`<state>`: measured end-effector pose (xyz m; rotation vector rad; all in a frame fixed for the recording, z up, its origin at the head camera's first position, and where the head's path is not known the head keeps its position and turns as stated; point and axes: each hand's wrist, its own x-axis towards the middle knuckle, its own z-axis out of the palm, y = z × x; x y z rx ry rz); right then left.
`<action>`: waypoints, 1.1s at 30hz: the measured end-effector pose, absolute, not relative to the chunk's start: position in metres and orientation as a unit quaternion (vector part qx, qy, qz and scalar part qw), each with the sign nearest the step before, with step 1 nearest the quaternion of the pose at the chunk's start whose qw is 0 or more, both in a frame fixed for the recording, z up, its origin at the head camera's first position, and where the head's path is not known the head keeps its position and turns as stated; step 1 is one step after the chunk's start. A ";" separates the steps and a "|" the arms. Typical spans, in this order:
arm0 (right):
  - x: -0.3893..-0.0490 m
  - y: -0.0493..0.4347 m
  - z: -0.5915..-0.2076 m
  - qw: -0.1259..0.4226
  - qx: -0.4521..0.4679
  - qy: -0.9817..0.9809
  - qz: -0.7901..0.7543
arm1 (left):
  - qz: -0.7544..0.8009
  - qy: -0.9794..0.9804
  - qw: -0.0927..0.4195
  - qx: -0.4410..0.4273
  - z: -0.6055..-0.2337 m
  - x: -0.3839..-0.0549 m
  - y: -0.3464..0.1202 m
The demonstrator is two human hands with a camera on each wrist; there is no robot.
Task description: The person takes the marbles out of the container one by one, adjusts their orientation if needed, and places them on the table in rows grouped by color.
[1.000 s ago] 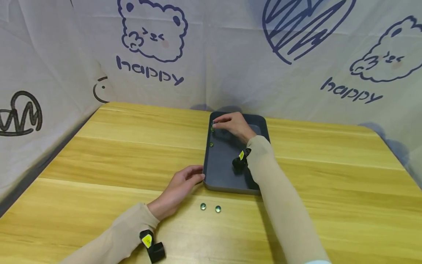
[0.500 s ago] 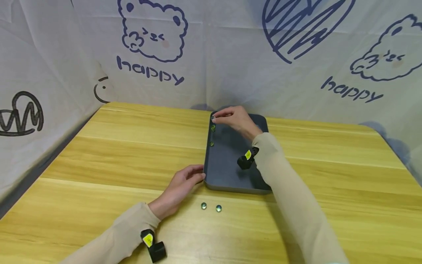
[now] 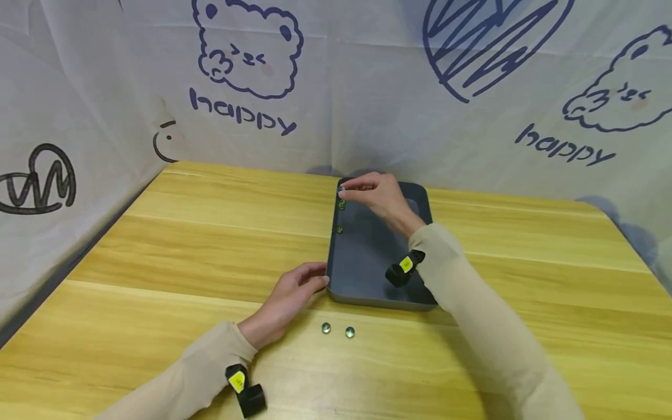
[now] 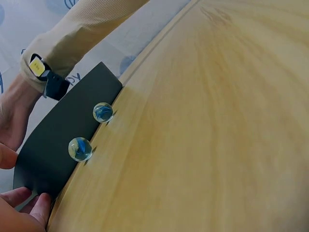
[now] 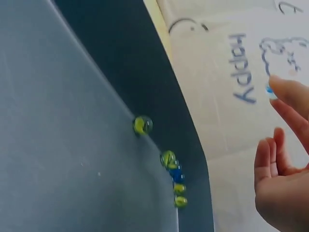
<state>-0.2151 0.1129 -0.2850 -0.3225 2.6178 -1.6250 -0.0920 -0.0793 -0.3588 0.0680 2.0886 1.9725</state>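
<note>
My right hand (image 3: 385, 198) is over the far left corner of a dark grey tray (image 3: 362, 262). Thumb and forefinger pinch a small glass marble (image 5: 270, 91), mostly hidden behind the fingertips, with a bit of blue and white showing. Along the tray's left wall lie several marbles: one yellow-green marble (image 5: 142, 125) sits apart, and a close row includes a blue marble (image 5: 176, 173). At the near left corner my left hand (image 3: 286, 297) holds the tray by its side. Two clear marbles with blue swirls, a left one (image 3: 326, 328) and a right one (image 3: 350, 332), rest before the tray.
The tray stands on a wood-grain table (image 3: 210, 245), near its back edge. A white cloth (image 3: 367, 116) with drawings hangs directly behind the table and along the left.
My right hand has shifted slightly right and its forearm has swung right, uncovering more of the tray. The left hand stays at the tray corner. The view has shifted a little.
</note>
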 end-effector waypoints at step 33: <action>-0.158 0.113 -0.286 0.079 -0.097 0.819 -0.560 | 0.678 0.721 0.143 0.033 -0.356 -0.091 -0.082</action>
